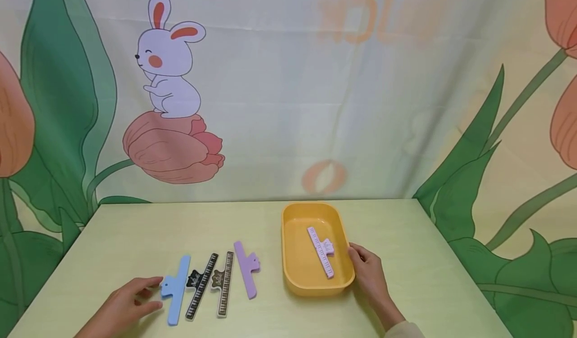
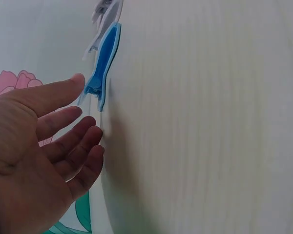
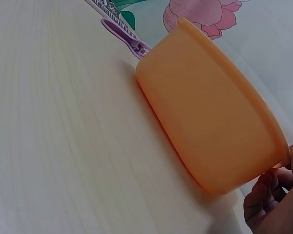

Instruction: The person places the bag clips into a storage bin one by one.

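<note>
My left hand [image 1: 128, 300] is beside a light blue clip [image 1: 179, 290], fingers apart and slightly bent around its handle side. In the left wrist view, the thumb tip is close to the blue clip [image 2: 105, 63], and nothing is gripped. To its right lie a black clip with a piano-key pattern [image 1: 201, 287], a brown-and-white piano-key clip [image 1: 225, 284] and a purple clip [image 1: 245, 270]. My right hand [image 1: 371, 275] holds the right side of a yellow plastic basin [image 1: 288, 283] by its rim. Inside the basin lies a pale lilac piano-key clip [image 1: 321, 253].
The pale wood-grain table [image 1: 180, 228] ends at a hanging cloth [image 1: 270, 102] printed with a rabbit, tulips and leaves. The purple clip sits a short gap left of the basin.
</note>
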`<action>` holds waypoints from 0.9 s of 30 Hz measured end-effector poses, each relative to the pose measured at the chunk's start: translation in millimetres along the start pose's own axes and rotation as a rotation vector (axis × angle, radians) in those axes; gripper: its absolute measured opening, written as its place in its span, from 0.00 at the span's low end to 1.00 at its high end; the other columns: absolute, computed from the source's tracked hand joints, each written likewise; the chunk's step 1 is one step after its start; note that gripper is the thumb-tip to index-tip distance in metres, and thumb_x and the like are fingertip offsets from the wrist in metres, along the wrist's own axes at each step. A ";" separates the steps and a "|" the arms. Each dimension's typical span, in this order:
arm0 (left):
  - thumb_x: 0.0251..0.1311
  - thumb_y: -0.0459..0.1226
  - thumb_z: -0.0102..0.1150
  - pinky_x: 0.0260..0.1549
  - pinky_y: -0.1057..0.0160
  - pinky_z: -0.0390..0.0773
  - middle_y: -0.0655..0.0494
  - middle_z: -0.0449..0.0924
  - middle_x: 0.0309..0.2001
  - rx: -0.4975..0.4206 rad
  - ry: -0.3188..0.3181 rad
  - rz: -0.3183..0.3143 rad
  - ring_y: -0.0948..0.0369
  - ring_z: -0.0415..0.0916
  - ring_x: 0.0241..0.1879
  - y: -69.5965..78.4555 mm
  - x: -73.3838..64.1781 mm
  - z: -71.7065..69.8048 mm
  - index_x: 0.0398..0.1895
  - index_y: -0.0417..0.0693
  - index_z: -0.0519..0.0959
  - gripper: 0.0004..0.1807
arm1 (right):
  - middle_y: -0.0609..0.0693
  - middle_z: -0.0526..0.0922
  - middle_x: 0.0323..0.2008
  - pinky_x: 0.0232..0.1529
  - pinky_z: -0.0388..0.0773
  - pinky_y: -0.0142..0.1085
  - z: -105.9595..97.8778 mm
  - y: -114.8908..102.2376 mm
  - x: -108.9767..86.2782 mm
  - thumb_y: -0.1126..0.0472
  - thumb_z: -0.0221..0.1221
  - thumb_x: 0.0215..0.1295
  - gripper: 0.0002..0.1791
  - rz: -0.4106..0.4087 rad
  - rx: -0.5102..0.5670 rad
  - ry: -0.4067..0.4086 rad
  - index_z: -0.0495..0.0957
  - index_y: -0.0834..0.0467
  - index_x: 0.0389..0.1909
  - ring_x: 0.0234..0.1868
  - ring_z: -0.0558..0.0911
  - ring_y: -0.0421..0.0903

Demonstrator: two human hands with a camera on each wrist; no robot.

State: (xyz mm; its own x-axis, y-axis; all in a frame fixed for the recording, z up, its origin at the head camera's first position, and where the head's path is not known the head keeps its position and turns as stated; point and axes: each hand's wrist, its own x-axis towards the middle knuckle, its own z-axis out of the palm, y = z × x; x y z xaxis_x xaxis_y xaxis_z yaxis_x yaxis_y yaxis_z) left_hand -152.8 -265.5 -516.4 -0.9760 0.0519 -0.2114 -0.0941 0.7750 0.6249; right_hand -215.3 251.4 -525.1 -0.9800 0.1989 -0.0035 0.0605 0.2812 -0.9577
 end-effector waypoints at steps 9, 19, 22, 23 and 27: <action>0.59 0.38 0.75 0.53 0.42 0.78 0.39 0.78 0.55 0.057 -0.021 -0.008 0.50 0.76 0.49 2.3 3.7 4.6 0.66 0.29 0.73 0.36 | 0.64 0.82 0.58 0.46 0.82 0.29 -0.6 0.9 0.0 0.57 0.56 0.79 0.22 -0.008 -0.010 -0.001 0.79 0.68 0.63 0.53 0.83 0.53; 0.59 0.36 0.75 0.47 0.46 0.80 0.42 0.80 0.51 0.090 0.037 0.026 0.53 0.76 0.45 3.8 6.3 7.3 0.65 0.29 0.73 0.34 | 0.64 0.81 0.60 0.51 0.83 0.35 -1.7 -1.8 -0.1 0.55 0.56 0.80 0.23 -0.008 -0.007 -0.011 0.78 0.67 0.65 0.54 0.82 0.54; 0.59 0.35 0.74 0.46 0.47 0.79 0.43 0.81 0.50 0.089 0.062 0.050 0.53 0.76 0.44 4.4 4.8 7.5 0.64 0.29 0.74 0.33 | 0.64 0.81 0.60 0.51 0.83 0.34 -1.6 -0.7 0.1 0.55 0.56 0.80 0.23 -0.007 -0.009 -0.008 0.78 0.67 0.64 0.55 0.82 0.54; 0.59 0.35 0.74 0.46 0.47 0.79 0.43 0.81 0.50 0.087 0.065 0.052 0.53 0.76 0.44 4.5 4.3 7.7 0.65 0.30 0.74 0.33 | 0.64 0.81 0.60 0.51 0.83 0.34 -1.5 -0.4 0.1 0.55 0.56 0.80 0.23 -0.007 -0.006 -0.008 0.78 0.67 0.64 0.55 0.82 0.54; 0.62 0.35 0.72 0.47 0.47 0.79 0.44 0.80 0.51 0.085 0.062 0.034 0.53 0.76 0.45 5.6 4.0 8.8 0.66 0.30 0.73 0.31 | 0.64 0.81 0.60 0.50 0.83 0.33 -0.8 1.1 0.0 0.56 0.56 0.80 0.23 -0.009 0.003 -0.012 0.78 0.67 0.64 0.55 0.82 0.54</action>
State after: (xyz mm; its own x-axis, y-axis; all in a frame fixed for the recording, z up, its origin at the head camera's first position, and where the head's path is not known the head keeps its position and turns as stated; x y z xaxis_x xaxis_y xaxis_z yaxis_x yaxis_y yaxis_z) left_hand -155.5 -255.4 -520.3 -0.9888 0.0419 -0.1429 -0.0467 0.8241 0.5646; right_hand -215.0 252.5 -525.9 -0.9826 0.1856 0.0014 0.0516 0.2801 -0.9586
